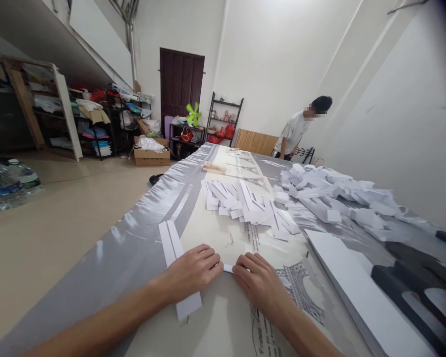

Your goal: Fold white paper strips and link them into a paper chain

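Both hands are over the patterned cloth in the middle of the view. A narrow white paper strip (228, 268) runs between them, rolled or folded thin. My left hand (196, 270) has its fingers curled over the strip's left end, and my right hand (258, 277) pinches the right end. The fingertips hide most of the strip. Under my left hand and wrist lies a long white paper piece (169, 243) with a dark slit along it. Farther out is a loose pile of cut white paper strips (241, 201).
A large heap of white paper pieces (338, 193) covers the table's right side. Nearer, a white paper stack (349, 277) lies beside a black object with rounded openings (405, 287). A person (293, 131) leans by the far end. Water bottles (7, 183) stand on the floor left.
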Demonstrator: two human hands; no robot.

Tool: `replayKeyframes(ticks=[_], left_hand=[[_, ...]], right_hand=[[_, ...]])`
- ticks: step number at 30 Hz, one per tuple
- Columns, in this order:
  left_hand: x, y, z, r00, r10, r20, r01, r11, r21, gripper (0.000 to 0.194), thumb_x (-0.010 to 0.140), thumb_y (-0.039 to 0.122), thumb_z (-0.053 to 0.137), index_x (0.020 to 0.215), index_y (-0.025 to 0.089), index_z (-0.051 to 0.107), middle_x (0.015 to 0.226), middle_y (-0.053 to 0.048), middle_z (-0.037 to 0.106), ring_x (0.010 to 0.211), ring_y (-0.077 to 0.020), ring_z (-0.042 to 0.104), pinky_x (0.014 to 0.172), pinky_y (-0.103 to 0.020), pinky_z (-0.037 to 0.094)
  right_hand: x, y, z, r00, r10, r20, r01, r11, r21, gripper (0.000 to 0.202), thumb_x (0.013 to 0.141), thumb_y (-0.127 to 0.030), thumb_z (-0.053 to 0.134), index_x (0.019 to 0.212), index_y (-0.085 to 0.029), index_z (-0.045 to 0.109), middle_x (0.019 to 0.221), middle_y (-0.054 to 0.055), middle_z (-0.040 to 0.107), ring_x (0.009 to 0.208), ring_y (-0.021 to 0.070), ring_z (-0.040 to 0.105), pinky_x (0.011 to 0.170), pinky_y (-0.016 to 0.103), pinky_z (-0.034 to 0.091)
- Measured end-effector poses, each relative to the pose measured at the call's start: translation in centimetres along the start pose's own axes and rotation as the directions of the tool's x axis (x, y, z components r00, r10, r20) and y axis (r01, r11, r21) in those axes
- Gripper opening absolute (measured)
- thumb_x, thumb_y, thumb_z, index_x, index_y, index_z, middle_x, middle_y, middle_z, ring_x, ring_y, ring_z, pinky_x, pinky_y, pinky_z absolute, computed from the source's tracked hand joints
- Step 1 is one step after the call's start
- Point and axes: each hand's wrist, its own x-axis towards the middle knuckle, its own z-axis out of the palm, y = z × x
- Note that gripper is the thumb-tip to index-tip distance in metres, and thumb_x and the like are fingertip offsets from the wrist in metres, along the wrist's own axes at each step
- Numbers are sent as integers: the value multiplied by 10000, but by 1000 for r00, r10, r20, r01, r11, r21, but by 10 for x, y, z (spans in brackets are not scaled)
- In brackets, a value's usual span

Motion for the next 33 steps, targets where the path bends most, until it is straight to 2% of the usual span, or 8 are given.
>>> replayKeyframes(ticks=[9, 13, 16, 19, 25, 29, 33], left_hand=[[2, 3, -1, 1000, -4, -8, 4, 999, 44, 136, 940, 29, 524, 904, 127, 611, 828, -56, 583, 778, -206, 536, 786, -345, 461], [3, 5, -2, 999, 17, -47, -15, 999, 46, 170, 925, 3, 519, 844, 119, 612, 779, -40, 552, 731, -189, 505, 758, -335, 452], [4, 6, -3, 998, 23, -63, -21, 999, 37, 166, 943, 15, 511, 866, 114, 619, 800, -45, 557, 754, -189, 510, 778, -337, 456], [5, 7, -3, 998, 4, -58, -3, 1000, 13, 148, 954, 30, 514, 899, 114, 623, 826, -49, 567, 780, -189, 514, 794, -336, 459], [7, 8, -3, 996, 23, -84, -22, 1000, 14, 179, 963, 41, 512, 837, 119, 611, 791, -43, 554, 749, -184, 503, 772, -335, 457], [3, -6, -3, 994, 5, -107, -7, 1000, -20, 163, 979, 46, 494, 897, 125, 611, 802, -43, 585, 759, -184, 523, 770, -332, 459], [-11, -33, 1, 984, -94, -150, 84, 994, -73, 170, 971, 27, 502, 915, 157, 596, 865, -36, 636, 828, -181, 557, 821, -327, 456]], right_hand=[[3, -10, -3, 997, 70, 17, -70, 997, 32, 236, 938, -13, 521, 814, -191, 615, 775, 28, 599, 709, 183, 534, 670, 321, 359], [5, -15, -5, 994, 107, 11, -107, 993, 57, 188, 954, -61, 541, 851, -196, 620, 819, 34, 612, 737, 188, 542, 687, 324, 379], [6, -18, -6, 995, 85, -42, -83, 995, 57, 228, 986, -74, 501, 827, -195, 612, 805, 38, 609, 710, 180, 528, 679, 320, 379], [5, -19, -4, 997, 58, -48, -56, 997, 45, 276, 993, -48, 471, 797, -191, 602, 792, 41, 613, 711, 178, 534, 682, 321, 374], [8, -18, -5, 997, 24, -79, -20, 999, 48, 290, 993, -49, 483, 771, -187, 610, 777, 38, 635, 707, 168, 540, 672, 319, 360], [10, -5, -13, 994, 43, -96, -38, 998, 53, 270, 987, -55, 502, 801, -196, 640, 765, 21, 656, 706, 157, 556, 685, 320, 362], [5, 18, -23, 987, 101, -126, -92, 993, 70, 252, 991, -81, 517, 823, -200, 662, 771, 14, 685, 720, 152, 598, 705, 321, 371]])
